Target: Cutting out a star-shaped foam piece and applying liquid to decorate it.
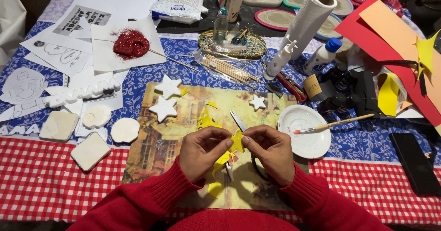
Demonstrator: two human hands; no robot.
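Both hands meet over a printed board (pixel 161 139) near the table's front edge. My left hand (pixel 202 150) and my right hand (pixel 271 150) pinch a small yellow foam star (pixel 237 141) between their fingertips. Yellow foam scraps (pixel 216 187) hang and lie beneath the star, and another yellow piece (pixel 206 119) sits just beyond my left hand. A short blade-like tool (pixel 238 120) lies on the board behind the star. Three white foam stars (pixel 168 87) (pixel 163 108) (pixel 257 102) rest on the board's far part.
A white plate (pixel 303 132) with a paintbrush (pixel 335 123) lies at the right. Glue bottles (pixel 280 61), a paper roll (pixel 310 19), wooden sticks (pixel 227 68), red glitter (pixel 131 43) on paper, coloured card sheets (pixel 395 38), a black phone (pixel 415 162) and white foam shapes (pixel 89 150) crowd the table.
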